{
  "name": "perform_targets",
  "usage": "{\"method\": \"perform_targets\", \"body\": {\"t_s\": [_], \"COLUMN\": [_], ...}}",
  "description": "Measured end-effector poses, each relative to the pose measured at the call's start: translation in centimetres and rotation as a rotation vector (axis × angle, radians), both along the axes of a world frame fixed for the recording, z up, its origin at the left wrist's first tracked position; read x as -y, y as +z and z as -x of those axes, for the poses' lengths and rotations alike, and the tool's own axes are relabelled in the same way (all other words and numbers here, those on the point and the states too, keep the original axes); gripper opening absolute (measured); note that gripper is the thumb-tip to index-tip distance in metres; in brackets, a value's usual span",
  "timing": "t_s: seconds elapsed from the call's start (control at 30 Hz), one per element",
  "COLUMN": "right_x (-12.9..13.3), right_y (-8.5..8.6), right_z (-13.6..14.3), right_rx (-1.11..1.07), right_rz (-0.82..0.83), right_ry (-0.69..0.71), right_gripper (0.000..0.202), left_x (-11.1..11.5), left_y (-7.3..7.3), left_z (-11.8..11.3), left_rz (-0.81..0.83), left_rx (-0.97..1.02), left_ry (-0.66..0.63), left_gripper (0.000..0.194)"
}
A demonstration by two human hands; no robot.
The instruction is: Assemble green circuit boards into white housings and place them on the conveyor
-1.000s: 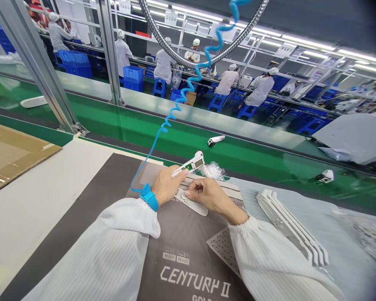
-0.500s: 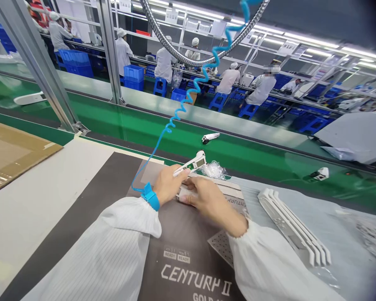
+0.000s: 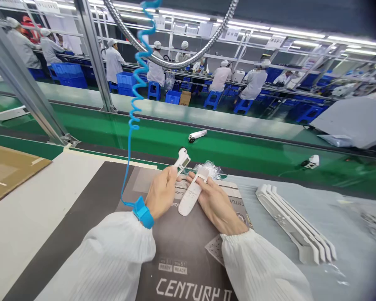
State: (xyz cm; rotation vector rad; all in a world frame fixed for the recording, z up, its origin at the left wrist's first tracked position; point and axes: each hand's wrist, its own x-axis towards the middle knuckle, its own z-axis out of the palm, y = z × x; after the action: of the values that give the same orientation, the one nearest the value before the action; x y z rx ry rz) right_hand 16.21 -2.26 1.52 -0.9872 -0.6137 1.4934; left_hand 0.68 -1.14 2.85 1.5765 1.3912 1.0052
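Note:
My left hand (image 3: pixel 161 191), with a blue strap (image 3: pixel 143 212) on its wrist, grips a white device body (image 3: pixel 182 159) that has a dark tip and a window opening. Its lower end is hidden in the fingers. In my right hand (image 3: pixel 217 205) is a flat white cover (image 3: pixel 192 192), held at its upper part and slanting down to the left. The two parts are apart. Both hands are above a dark printed mat (image 3: pixel 181 238). Crumpled clear plastic (image 3: pixel 211 169) lies just behind the right fingers.
Several nested white shells (image 3: pixel 296 223) lie to the right on pale sheeting. Beyond the mat runs a green conveyor (image 3: pixel 156 138) carrying white devices (image 3: pixel 198 136). A blue coiled cord (image 3: pixel 136 92) hangs down to the strap. Cardboard (image 3: pixel 12 171) is at left. People in white work farther off.
The white cover has come into clear view in my right hand. My left hand has shifted left and lower, and the device body in it points more steeply upward. The whole view has also shifted.

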Motion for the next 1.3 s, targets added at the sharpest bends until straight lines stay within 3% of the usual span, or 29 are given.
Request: {"method": "perform_targets", "body": {"t_s": [0.17, 0.3, 0.4, 0.5, 0.63, 0.77, 0.83, 0.9, 0.97, 1.03, 1.3], "right_x": [0.2, 0.4, 0.4, 0.3, 0.1, 0.1, 0.1, 0.1, 0.3, 0.6, 0.9], "right_y": [-0.5, -0.2, 0.1, 0.4, 0.5, 0.5, 0.6, 0.6, 0.4, 0.2, -0.4], "right_z": [0.4, 0.1, 0.0, -0.1, -0.8, -1.6, -1.7, -1.3, -0.7, 0.0, 1.3], "right_rx": [-0.141, -0.108, -0.113, -0.155, -0.190, -0.091, -0.086, -0.128, -0.171, -0.188, -0.263], "right_rz": [-0.129, -0.168, -0.169, -0.073, 0.097, 0.101, 0.054, -0.040, -0.136, -0.179, -0.103], "right_ry": [0.014, 0.000, -0.029, -0.052, -0.084, -0.063, -0.009, 0.058, 0.131, 0.180, 0.143], "right_gripper": [0.039, 0.043, 0.041, 0.039, 0.055, 0.052, 0.050, 0.045, 0.039, 0.038, 0.033], "left_x": [1.5, 1.5, 1.7, 2.3, 3.2, 3.3, 2.9, 2.4, 2.0, 1.8, 2.2], "left_y": [-0.5, -0.6, -0.8, -0.9, -0.4, 0.4, 0.4, 0.1, -0.3, -0.6, -0.8], "left_z": [-1.8, -1.9, -2.2, -2.7, -3.6, -3.7, -3.2, -2.5, -1.9, -1.6, -2.3], "left_rz": [-0.122, -0.059, -0.160, -0.227, -0.154, -0.149, -0.116, -0.116, -0.219, -0.356, -0.485], "left_rx": [-0.126, -0.024, -0.039, -0.270, -0.718, -0.899, -0.885, -0.805, -0.653, -0.502, -0.442], "left_ry": [-0.086, -0.145, -0.164, -0.176, -0.358, -0.470, -0.424, -0.291, -0.134, -0.055, -0.093], "left_gripper": [0.034, 0.032, 0.035, 0.043, 0.053, 0.055, 0.056, 0.052, 0.047, 0.050, 0.037]}}
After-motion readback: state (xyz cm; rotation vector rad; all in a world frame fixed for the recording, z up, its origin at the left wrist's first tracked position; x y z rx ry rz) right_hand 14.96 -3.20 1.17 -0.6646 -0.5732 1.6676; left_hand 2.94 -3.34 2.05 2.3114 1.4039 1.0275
